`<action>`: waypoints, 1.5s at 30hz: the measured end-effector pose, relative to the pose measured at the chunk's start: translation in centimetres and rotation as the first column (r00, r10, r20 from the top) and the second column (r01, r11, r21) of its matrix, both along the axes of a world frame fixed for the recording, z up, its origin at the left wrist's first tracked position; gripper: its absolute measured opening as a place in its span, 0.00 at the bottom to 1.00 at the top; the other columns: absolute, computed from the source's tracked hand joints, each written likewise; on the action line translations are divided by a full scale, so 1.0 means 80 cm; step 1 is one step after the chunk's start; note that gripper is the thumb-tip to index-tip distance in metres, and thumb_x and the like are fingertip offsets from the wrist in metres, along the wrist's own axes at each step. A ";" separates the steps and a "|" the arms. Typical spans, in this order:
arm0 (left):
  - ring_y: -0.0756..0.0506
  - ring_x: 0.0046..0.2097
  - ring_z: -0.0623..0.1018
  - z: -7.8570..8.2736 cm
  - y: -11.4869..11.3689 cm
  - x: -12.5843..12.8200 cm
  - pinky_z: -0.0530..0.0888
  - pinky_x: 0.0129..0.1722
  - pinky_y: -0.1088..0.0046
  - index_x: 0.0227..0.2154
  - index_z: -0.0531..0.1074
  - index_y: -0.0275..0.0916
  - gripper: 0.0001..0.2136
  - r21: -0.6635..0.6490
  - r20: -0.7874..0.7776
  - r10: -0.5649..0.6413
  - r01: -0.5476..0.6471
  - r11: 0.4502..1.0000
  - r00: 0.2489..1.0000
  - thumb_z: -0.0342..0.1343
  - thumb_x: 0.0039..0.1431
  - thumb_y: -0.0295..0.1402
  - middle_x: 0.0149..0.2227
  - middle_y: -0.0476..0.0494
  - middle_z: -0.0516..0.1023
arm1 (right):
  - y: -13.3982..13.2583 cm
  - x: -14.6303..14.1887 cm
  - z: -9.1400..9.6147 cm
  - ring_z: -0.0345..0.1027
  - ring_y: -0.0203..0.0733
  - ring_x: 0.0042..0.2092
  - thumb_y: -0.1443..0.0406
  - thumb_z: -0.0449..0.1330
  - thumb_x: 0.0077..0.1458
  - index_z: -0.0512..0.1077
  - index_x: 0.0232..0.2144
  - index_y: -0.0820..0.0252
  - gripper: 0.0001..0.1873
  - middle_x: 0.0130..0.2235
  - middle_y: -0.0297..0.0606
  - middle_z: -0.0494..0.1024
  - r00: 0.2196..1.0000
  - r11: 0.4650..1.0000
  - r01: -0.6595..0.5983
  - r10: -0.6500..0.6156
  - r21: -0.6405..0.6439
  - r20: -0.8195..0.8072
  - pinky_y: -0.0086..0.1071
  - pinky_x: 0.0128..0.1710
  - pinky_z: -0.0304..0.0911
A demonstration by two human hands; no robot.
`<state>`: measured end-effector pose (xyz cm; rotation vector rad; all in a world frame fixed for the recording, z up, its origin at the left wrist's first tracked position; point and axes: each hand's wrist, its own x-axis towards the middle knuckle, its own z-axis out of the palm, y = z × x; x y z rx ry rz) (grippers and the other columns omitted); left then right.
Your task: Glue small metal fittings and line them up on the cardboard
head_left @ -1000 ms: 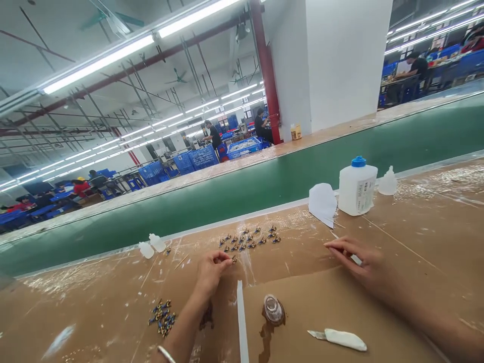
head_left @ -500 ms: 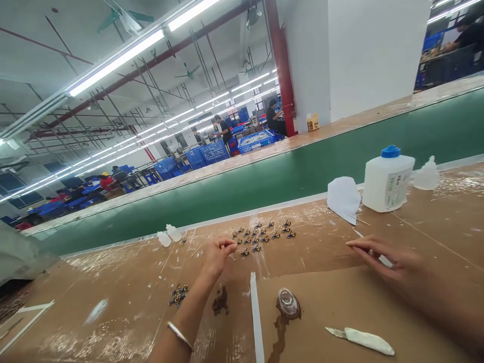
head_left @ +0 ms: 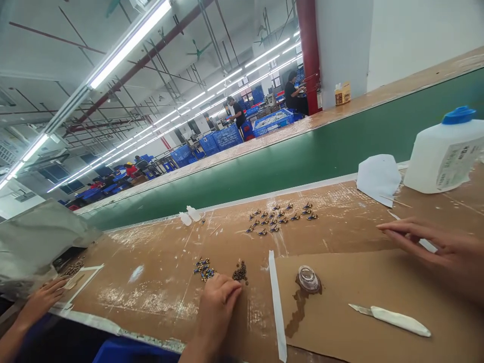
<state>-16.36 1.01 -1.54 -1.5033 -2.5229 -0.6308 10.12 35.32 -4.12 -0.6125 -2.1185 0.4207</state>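
My left hand (head_left: pixel 221 301) is closed, thumb and fingers pinched together low over the table. Whatever it may hold is hidden or too small to name. Beside its fingertips lies a heap of small brown beads (head_left: pixel 240 272), and just behind it a cluster of small blue-and-gold pieces (head_left: pixel 202 267). More blue-and-gold pieces (head_left: pixel 280 214) stand spread in loose rows further back. On the right, my right hand (head_left: pixel 434 244) grips a slim white tool (head_left: pixel 427 245), whose thin end pokes out above the fingers; the rest is covered.
A cardboard sheet (head_left: pixel 340 282) carries a small glass dish (head_left: pixel 308 279) with a brown stain and a white-handled knife (head_left: pixel 399 320). A large white bottle (head_left: pixel 444 156) and white paper (head_left: pixel 378 176) stand behind. Small bottles (head_left: pixel 190 216) sit at the back. Another person's hand (head_left: pixel 43 300) rests far left.
My left hand has drawn back from the rows of pieces to the brown beads. The view has shifted, and another person's hand now shows at left. My right hand keeps its grip.
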 end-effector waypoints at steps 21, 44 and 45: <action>0.50 0.33 0.72 -0.015 0.001 0.024 0.67 0.34 0.73 0.32 0.71 0.41 0.04 -0.008 -0.336 -0.107 0.111 0.994 0.936 0.52 0.60 0.29 0.29 0.51 0.74 | 0.004 -0.003 -0.006 0.65 0.31 0.28 0.57 0.55 0.56 0.74 0.35 0.53 0.10 0.34 0.32 0.76 0.996 0.996 -0.072 0.075 0.055 -0.044 0.22 0.22 0.59; 0.50 0.36 0.74 -0.025 -0.028 0.027 0.68 0.36 0.72 0.40 0.74 0.46 0.08 0.004 -0.280 -0.060 0.064 0.998 0.958 0.53 0.59 0.31 0.33 0.51 0.77 | -0.001 0.001 -0.005 0.64 0.30 0.28 0.55 0.55 0.56 0.74 0.33 0.53 0.12 0.34 0.30 0.76 1.000 1.000 -0.006 0.006 0.030 -0.003 0.24 0.24 0.58; 0.50 0.36 0.74 -0.024 -0.029 0.029 0.68 0.37 0.72 0.40 0.74 0.47 0.08 0.008 -0.247 -0.046 0.049 0.999 0.968 0.53 0.59 0.32 0.33 0.52 0.77 | -0.001 0.001 -0.005 0.64 0.31 0.28 0.55 0.55 0.55 0.74 0.33 0.53 0.12 0.34 0.30 0.76 1.000 1.000 -0.002 0.002 0.027 0.000 0.24 0.24 0.58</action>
